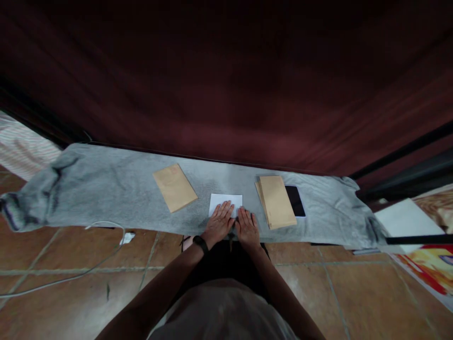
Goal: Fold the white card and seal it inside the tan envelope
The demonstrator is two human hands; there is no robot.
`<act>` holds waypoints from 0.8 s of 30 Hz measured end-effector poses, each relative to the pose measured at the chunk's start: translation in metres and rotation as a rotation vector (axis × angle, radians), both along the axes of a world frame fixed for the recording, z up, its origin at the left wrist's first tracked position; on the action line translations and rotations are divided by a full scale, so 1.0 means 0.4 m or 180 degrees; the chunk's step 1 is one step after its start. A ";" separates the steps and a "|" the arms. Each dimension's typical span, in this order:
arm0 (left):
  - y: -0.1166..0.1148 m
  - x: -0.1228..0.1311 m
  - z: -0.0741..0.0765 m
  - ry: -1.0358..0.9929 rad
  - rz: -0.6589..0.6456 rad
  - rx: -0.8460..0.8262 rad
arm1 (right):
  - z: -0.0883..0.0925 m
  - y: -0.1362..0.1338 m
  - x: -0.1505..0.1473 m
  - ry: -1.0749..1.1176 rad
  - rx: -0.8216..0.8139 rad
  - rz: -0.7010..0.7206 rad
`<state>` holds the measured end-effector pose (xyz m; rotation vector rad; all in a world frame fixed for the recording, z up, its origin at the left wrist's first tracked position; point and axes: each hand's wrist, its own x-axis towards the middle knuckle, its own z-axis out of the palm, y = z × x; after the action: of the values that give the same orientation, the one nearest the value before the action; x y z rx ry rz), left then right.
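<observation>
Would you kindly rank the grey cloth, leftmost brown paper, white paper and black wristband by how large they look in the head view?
1. Grey cloth
2. Leftmost brown paper
3. White paper, partly covered
4. Black wristband

A flat piece of white paper [226, 197]
It is plain and bright, with straight edges, and it looks wider than it is tall. It lies on the gray cloth [113, 189], just toward 6 o'clock from the middle of the view. One long edge faces 12 o'clock, and the short sides face 3 and 9 o'clock. The part toward 6 o'clock is mostly covered, so I cannot tell if the paper is folded.
</observation>
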<state>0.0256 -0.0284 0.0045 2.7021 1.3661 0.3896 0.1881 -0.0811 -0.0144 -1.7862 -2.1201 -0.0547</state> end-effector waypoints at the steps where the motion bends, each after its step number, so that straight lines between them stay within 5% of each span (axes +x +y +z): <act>1: 0.002 -0.004 -0.003 0.0005 0.0004 -0.0016 | 0.001 0.000 0.000 0.0024 -0.0005 -0.0005; 12: -0.002 -0.023 0.012 0.0047 -0.0079 -0.0148 | 0.040 0.100 -0.054 0.0113 -0.0498 0.0378; 24: 0.031 -0.101 -0.005 0.0026 0.0345 -0.0024 | 0.010 0.106 -0.023 -0.0003 -0.0316 0.0005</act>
<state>-0.0148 -0.0161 0.0024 2.6338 1.5177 0.3815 0.1788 -0.0386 -0.0104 -1.8400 -2.1598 0.0511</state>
